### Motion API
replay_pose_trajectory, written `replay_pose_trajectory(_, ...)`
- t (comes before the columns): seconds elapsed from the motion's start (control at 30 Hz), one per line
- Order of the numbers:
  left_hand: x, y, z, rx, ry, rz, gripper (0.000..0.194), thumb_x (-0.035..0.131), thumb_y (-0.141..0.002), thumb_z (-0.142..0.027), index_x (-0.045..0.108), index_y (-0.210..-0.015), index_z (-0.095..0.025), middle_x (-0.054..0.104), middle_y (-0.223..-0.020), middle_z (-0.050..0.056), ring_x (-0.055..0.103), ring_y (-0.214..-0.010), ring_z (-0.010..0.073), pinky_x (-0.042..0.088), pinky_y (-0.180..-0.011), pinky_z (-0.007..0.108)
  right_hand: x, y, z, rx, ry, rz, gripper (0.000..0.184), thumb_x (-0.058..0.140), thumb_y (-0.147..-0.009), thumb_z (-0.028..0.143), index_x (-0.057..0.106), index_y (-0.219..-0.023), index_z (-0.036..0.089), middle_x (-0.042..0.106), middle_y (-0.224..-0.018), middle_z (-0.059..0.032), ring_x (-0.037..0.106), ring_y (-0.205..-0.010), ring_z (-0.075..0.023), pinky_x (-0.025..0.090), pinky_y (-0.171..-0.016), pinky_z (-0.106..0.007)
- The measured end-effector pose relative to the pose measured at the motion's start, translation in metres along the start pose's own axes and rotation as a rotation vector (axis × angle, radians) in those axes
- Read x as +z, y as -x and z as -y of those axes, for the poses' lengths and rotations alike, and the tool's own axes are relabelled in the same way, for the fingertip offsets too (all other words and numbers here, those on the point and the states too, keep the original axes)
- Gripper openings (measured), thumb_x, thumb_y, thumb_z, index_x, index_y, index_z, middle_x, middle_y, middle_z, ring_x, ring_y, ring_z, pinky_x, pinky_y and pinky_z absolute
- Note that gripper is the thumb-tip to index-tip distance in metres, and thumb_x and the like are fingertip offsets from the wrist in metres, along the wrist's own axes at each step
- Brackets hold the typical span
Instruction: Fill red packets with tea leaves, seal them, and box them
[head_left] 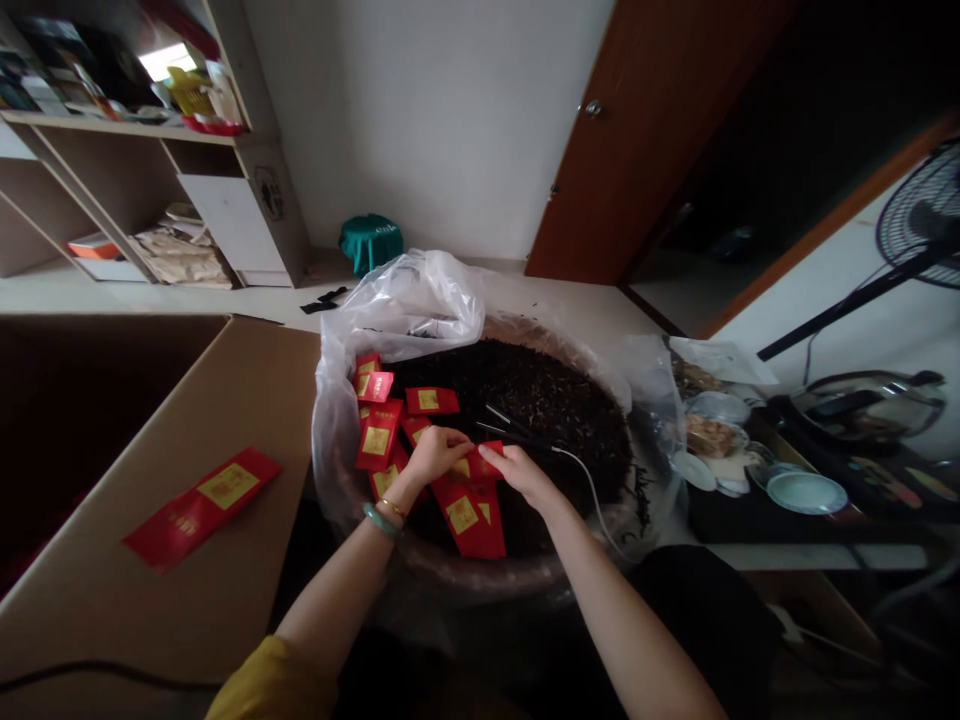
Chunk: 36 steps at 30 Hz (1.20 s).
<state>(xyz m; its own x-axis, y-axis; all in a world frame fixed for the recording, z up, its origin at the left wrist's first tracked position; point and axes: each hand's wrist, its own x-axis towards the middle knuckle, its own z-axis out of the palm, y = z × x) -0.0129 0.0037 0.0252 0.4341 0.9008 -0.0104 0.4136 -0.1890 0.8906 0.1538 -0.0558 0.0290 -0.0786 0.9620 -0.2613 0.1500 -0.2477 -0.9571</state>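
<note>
My left hand (436, 455), with a green bangle at the wrist, pinches the left end of a small red packet (487, 462) bearing a yellow label. On the packet's right side, the thumb and fingers of my right hand (523, 472) are closed. Both hands are above a large round basket lined with clear plastic (427, 295) and filled with dark loose tea leaves (570, 385). Several more red packets (376, 440) lie on the leaves around my left hand. Just beyond my hands rests a black two-armed tool (517, 428) with a white cord.
At the left stands an open cardboard box (277, 390); a red packet (206, 505) lies on its flap. A low table at right carries a glass kettle (866, 405), a pale dish (806, 493) and bowls. A fan (926, 215), shelves (127, 130) and a green-covered stool (371, 243) stand farther off.
</note>
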Motion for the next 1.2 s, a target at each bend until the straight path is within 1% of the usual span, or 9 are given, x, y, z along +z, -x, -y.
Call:
replay_pose_trajectory(0.13,-0.002,-0.002,0.002,-0.05,0.106,0.063,0.027,0.06,-0.075,-0.036,0.073,-0.08,-0.012,0.071,-0.071,0.004,0.062,-0.062,0.0159,0.044,-0.056,0.023,0.004,0.001,-0.003,-0.011,-0.121,0.06,0.055,0.063,-0.069,0.065,0.071,-0.085,0.013,0.073,-0.077,-0.0056,0.066,-0.074,-0.0215,0.049,-0.08,-0.039)
replay_pose_trajectory(0.2,-0.001,-0.003,0.002,-0.026,0.044,-0.005,0.024,0.059,-0.077,-0.034,0.073,-0.08,-0.013,0.072,-0.075,0.005,0.063,-0.067,0.0174,0.047,-0.061,0.025,0.003,0.002,-0.004,-0.002,-0.153,0.072,0.056,0.063,-0.069,0.066,0.071,-0.087,0.013,0.073,-0.078,-0.0059,0.066,-0.076,-0.0223,0.048,-0.084,-0.041)
replay_pose_trajectory(0.33,0.002,0.001,-0.002,0.269,-0.256,-0.246,0.023,0.059,-0.081,-0.031,0.07,-0.096,-0.018,0.072,-0.096,0.008,0.061,-0.096,0.023,0.046,-0.086,0.036,-0.004,-0.004,-0.003,-0.013,-0.176,0.077,0.057,0.061,-0.071,0.066,0.071,-0.096,0.016,0.074,-0.092,-0.007,0.066,-0.092,-0.0248,0.042,-0.097,-0.045)
replay_pose_trajectory(0.4,0.002,0.004,-0.005,0.428,-0.423,-0.21,0.043,0.068,-0.075,-0.036,0.063,-0.114,-0.02,0.067,-0.112,0.009,0.053,-0.11,0.0272,0.042,-0.093,0.042,-0.009,-0.008,-0.001,-0.039,-0.182,0.065,0.058,0.059,-0.072,0.066,0.07,-0.101,0.017,0.073,-0.1,-0.0072,0.064,-0.102,-0.0252,0.039,-0.102,-0.045)
replay_pose_trajectory(0.47,0.003,0.007,-0.007,0.485,-0.576,-0.114,0.067,0.075,-0.067,-0.039,0.053,-0.128,-0.022,0.06,-0.125,0.01,0.047,-0.115,0.0305,0.04,-0.094,0.046,-0.011,-0.014,0.001,-0.062,-0.176,0.056,0.06,0.057,-0.074,0.067,0.069,-0.105,0.017,0.071,-0.106,-0.0072,0.06,-0.111,-0.025,0.036,-0.105,-0.045)
replay_pose_trajectory(0.6,0.004,0.007,-0.004,0.446,-0.728,-0.056,0.076,0.075,-0.068,-0.032,0.043,-0.136,-0.021,0.056,-0.131,0.011,0.048,-0.112,0.0303,0.042,-0.091,0.045,-0.012,-0.022,0.008,-0.071,-0.078,0.101,0.064,0.049,-0.078,0.07,0.067,-0.11,0.018,0.069,-0.114,-0.007,0.055,-0.119,-0.0247,0.035,-0.108,-0.044)
replay_pose_trajectory(0.77,0.007,0.003,0.006,0.449,-0.687,-0.105,0.067,0.072,-0.068,-0.024,0.047,-0.13,-0.016,0.058,-0.125,0.012,0.052,-0.109,0.0269,0.046,-0.093,0.038,-0.004,-0.026,0.025,-0.058,0.033,0.181,0.061,0.038,-0.086,0.067,0.066,-0.113,0.019,0.068,-0.114,-0.0053,0.05,-0.123,-0.0222,0.034,-0.109,-0.042)
replay_pose_trajectory(0.9,0.009,0.003,0.008,0.398,-0.682,-0.126,0.062,0.072,-0.068,-0.023,0.05,-0.126,-0.016,0.061,-0.12,0.01,0.054,-0.106,0.0266,0.05,-0.087,0.036,0.002,-0.025,0.04,-0.029,0.03,0.263,0.063,0.034,-0.087,0.067,0.067,-0.11,0.018,0.07,-0.108,-0.0059,0.055,-0.117,-0.0213,0.036,-0.106,-0.04)
replay_pose_trajectory(1.2,0.01,0.004,0.006,0.288,-0.643,-0.169,0.051,0.071,-0.067,-0.02,0.059,-0.117,-0.018,0.068,-0.103,0.009,0.06,-0.094,0.0244,0.052,-0.079,0.033,0.0,-0.02,0.04,-0.034,0.112,0.153,0.068,0.044,-0.076,0.075,0.071,-0.086,0.014,0.072,-0.088,-0.0074,0.063,-0.094,-0.023,0.041,-0.099,-0.041)
